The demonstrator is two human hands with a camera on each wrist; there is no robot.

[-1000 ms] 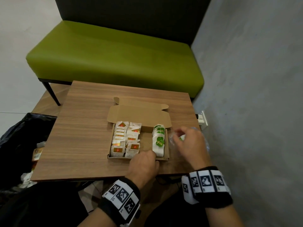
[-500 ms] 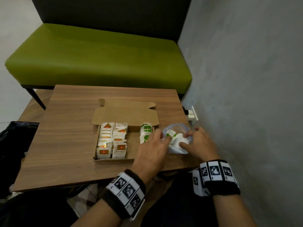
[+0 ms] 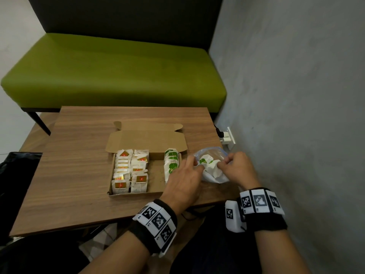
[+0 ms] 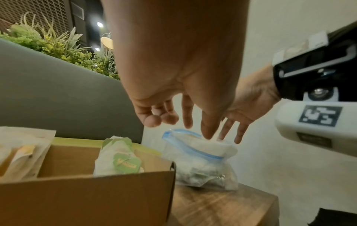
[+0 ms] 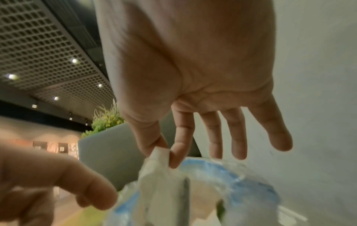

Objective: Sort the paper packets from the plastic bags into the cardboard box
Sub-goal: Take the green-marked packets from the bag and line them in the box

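An open cardboard box [image 3: 136, 194] sits mid-table, holding red-labelled packets [image 3: 130, 171] on its left and green-labelled packets [image 3: 171, 165] in its right column. Right of the box lies a clear plastic bag [image 3: 212, 177] with a blue zip rim, full of white green-labelled packets. My right hand [image 3: 221, 165] is over the bag's mouth. In the right wrist view, the right hand [image 5: 164, 151] pinches a white paper packet [image 5: 158, 162] between thumb and index finger, the other fingers straight. My left hand [image 3: 194, 165] touches the bag's left rim with loose fingers [image 4: 187, 116].
The wooden table [image 3: 75, 155] ends just right of the bag, beside a grey wall [image 3: 296, 95] with a socket and plug [image 3: 227, 136]. A green bench [image 3: 118, 72] stands behind the table. A black bag [image 3: 15, 184] lies at the left.
My left hand has moved from the box's front edge rightward to the bag. The right hand stayed at the bag and now pinches a packet at its mouth.
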